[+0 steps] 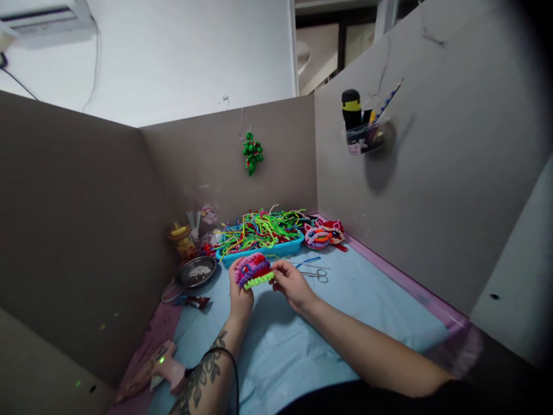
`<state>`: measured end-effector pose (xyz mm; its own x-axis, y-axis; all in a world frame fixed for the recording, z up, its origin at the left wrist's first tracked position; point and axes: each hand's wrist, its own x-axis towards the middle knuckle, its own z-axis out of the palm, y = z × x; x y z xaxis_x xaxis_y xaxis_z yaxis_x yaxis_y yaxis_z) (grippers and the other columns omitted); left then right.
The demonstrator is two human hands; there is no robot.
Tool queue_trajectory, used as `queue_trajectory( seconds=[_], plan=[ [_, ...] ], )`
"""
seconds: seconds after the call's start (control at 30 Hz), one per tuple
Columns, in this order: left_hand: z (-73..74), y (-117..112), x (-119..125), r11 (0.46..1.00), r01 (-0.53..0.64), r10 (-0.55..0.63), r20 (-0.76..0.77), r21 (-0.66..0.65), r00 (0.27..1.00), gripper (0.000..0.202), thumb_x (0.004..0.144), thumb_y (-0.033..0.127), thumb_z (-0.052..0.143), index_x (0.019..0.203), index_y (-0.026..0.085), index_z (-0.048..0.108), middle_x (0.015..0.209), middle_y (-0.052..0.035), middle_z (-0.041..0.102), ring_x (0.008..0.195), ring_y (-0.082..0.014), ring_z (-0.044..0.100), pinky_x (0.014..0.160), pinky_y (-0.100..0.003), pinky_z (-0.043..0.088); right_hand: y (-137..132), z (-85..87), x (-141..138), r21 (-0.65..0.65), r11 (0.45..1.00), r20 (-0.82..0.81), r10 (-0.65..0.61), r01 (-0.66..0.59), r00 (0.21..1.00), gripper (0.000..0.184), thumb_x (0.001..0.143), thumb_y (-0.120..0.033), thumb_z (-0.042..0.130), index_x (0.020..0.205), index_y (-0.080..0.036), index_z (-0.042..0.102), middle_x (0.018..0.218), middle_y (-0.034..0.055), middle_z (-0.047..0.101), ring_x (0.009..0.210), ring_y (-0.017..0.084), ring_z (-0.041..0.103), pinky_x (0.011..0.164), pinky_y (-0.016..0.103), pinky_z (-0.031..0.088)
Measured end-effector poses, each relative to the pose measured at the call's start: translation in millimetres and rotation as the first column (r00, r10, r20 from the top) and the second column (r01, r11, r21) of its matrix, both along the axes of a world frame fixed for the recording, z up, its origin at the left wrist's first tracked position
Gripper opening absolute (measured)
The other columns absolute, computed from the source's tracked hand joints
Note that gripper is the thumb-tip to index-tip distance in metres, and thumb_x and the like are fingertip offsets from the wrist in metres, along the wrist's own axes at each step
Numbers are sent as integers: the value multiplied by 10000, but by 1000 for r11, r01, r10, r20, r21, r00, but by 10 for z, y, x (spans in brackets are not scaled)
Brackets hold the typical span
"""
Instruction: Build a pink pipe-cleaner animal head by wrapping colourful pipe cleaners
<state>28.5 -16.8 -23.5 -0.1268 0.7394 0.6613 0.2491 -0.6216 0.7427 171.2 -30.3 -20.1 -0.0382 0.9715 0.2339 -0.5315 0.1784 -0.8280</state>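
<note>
My left hand (240,297) is closed around a fuzzy pipe-cleaner craft piece (253,268) in pink, purple and red, held up over the table. A twisted lime-green pipe cleaner (260,280) runs along its lower edge. At the right end of that green strand, the thumb and fingers of my right hand (292,285) are pinched together on it. Scissors (318,275) lie on the cloth just beyond my right hand. Behind the piece stands a blue tray (259,252) heaped with loose pipe cleaners (268,227), mostly green and red.
A pink glue gun (166,366) with a lit green light lies by my left forearm, its black cord across that arm. To the left are a metal dish (196,272) and a jar (182,241). Finished-looking fuzzy pieces (324,233) sit right of the tray. Grey panels (228,155) enclose the table.
</note>
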Motion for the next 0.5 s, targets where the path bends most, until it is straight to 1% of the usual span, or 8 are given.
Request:
queue_trajectory(
  seconds=[0.07,0.17,0.23,0.3,0.4,0.47,0.5],
  plan=[
    [18,-30,-5,999,-12,14,-46,41,999,432,775,128,421,1201,194,412,1176,-95,507,1103,-200,496,977,-360,384,-16,7,-11,-63,995,-91,66,-72,994,265,659,-354,717,786,-208,535,682,-47,566,586,94,563,498,193,428],
    [48,-66,-10,993,-28,42,-118,118,992,455,786,151,436,1237,190,393,1240,-111,466,1176,-224,444,1020,-384,339,-12,6,-7,-123,975,-219,157,-187,963,309,630,-326,757,786,-213,515,700,-46,595,619,105,593,595,248,489],
    [55,-72,-16,986,-23,48,-154,164,987,452,791,161,442,1238,191,391,1267,-117,443,1213,-235,410,1043,-399,310,6,-5,10,-151,956,-268,206,-252,941,320,622,-304,772,777,-210,509,701,-38,612,635,117,608,640,278,503],
    [49,-63,-25,979,-11,49,-183,203,982,444,792,163,444,1232,193,392,1276,-121,435,1228,-239,397,1052,-409,299,27,-17,34,-168,938,-299,244,-302,923,314,624,-281,777,777,-207,513,704,-34,619,641,120,613,651,280,505],
    [22,-25,-37,974,14,37,-221,226,975,465,783,163,459,1241,192,386,1294,-130,422,1251,-244,376,1064,-424,279,52,-22,71,-169,934,-327,246,-313,912,309,616,-259,784,784,-207,530,707,-34,618,628,116,605,623,265,501],
    [11,5,-33,983,56,-16,-219,176,976,532,751,171,515,1264,189,374,1329,-135,395,1275,-254,347,1078,-434,249,63,-14,89,-161,951,-315,205,-265,927,293,619,-274,779,773,-207,539,693,-31,615,603,120,593,591,264,497],
    [14,17,-24,990,79,-56,-188,119,981,585,728,174,551,1281,189,363,1348,-136,379,1283,-259,337,1084,-436,235,66,-9,95,-150,961,-304,179,-233,936,284,622,-284,777,762,-206,542,685,-31,613,592,119,586,583,263,495]
  ],
)
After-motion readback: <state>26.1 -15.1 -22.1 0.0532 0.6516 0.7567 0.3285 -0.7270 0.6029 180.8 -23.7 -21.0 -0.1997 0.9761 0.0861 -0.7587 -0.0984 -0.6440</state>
